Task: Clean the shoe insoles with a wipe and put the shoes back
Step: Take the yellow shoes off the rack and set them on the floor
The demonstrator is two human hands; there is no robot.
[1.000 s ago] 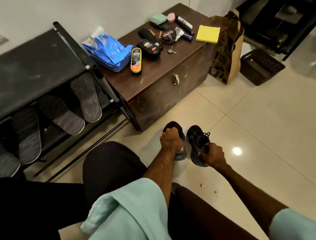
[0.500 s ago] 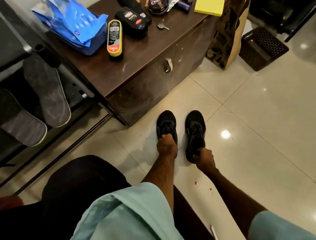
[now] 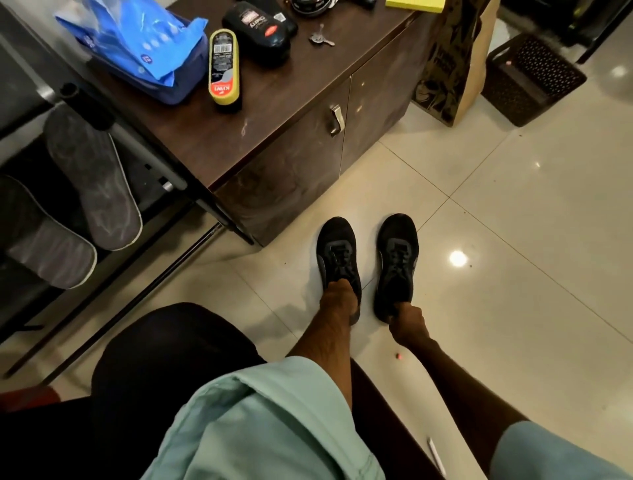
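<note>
Two black lace-up shoes stand side by side on the tiled floor, toes pointing away from me. My left hand (image 3: 339,298) grips the heel opening of the left shoe (image 3: 337,253). My right hand (image 3: 407,322) grips the heel of the right shoe (image 3: 397,257). Both shoes rest flat on the floor beside the brown cabinet (image 3: 291,161). Grey insoles (image 3: 96,181) lean on the black shoe rack (image 3: 150,154) at the left. A blue wipes pack (image 3: 137,44) lies on the cabinet top.
Shoe polish applicators (image 3: 224,66), keys (image 3: 320,37) and a yellow pad (image 3: 416,4) sit on the cabinet. A brown paper bag (image 3: 452,61) and a dark plastic basket (image 3: 531,78) stand on the floor at the far right. My knee (image 3: 171,359) fills the lower left.
Both shoes, held tilted off the floor a second ago, have been lowered flat onto the tiles. My view has moved closer and lower. Both hands remain on the heels.
</note>
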